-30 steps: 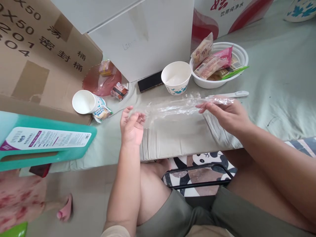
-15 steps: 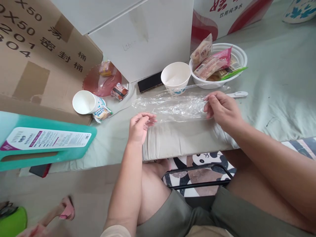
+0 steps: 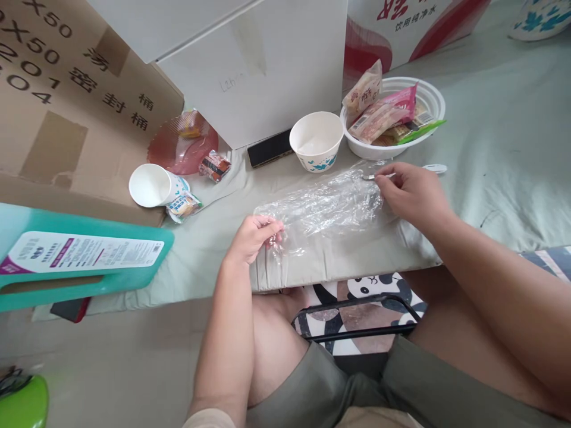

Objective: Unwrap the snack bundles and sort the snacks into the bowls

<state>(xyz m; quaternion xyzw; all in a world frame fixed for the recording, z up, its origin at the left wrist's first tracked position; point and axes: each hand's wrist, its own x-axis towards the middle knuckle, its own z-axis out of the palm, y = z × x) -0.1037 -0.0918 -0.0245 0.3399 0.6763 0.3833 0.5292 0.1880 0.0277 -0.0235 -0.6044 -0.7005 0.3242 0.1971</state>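
A crumpled sheet of clear plastic film (image 3: 330, 205), perhaps a thin bag, stretches across the cloth between my hands. My left hand (image 3: 256, 238) pinches its near left end, thumb against fingers. At the far right end, my right hand (image 3: 417, 190) is closed with its fingertips on the film. Behind that hand shows a slim white handle (image 3: 436, 169); a narrow greyish tip pokes out by the thumb, and I cannot tell if both are one tool. Just beyond the film stands a white paper cup (image 3: 316, 139) with blue leaves.
A white bowl (image 3: 439, 113) holds several wrapped snacks. A dark phone (image 3: 270, 148) lies by a white box (image 3: 263, 77). Leftward are a tipped paper cup (image 3: 151, 185), a reddish plate (image 3: 163, 145), small snack packets, a teal jug (image 3: 147, 238) and a cardboard carton (image 3: 98, 107).
My left hand has come slightly nearer with its end of the film, and its fingers have closed. The film has spread out and shifted nearer. My right hand has moved slightly right.
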